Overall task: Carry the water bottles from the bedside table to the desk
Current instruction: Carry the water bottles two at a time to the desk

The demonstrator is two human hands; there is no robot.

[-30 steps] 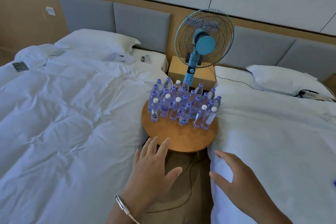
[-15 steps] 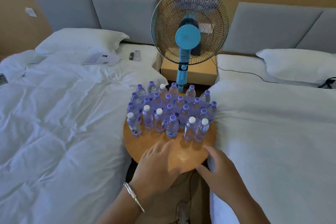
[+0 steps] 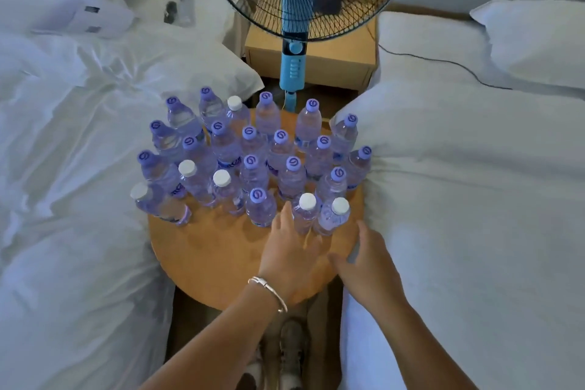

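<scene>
Several small clear water bottles (image 3: 253, 168) with purple or white caps stand packed on a round wooden bedside table (image 3: 209, 256) between two beds. My left hand (image 3: 291, 250), with a bracelet at the wrist, is open over the table, its fingertips reaching a white-capped bottle (image 3: 304, 212) in the front row. My right hand (image 3: 367, 263) is open at the table's right edge, just below another white-capped bottle (image 3: 334, 215). Neither hand holds anything. The desk is out of view.
White bedding (image 3: 79, 199) lies on the left and the right bed (image 3: 474, 199) presses against the table. A blue standing fan (image 3: 292, 51) rises behind the bottles before a wooden nightstand (image 3: 342, 57). A black cable (image 3: 443, 62) crosses the right bed. My shoes (image 3: 289, 355) show below.
The view has moved in closer over the table. Both hands have advanced from the table's front edge up to the front row of bottles.
</scene>
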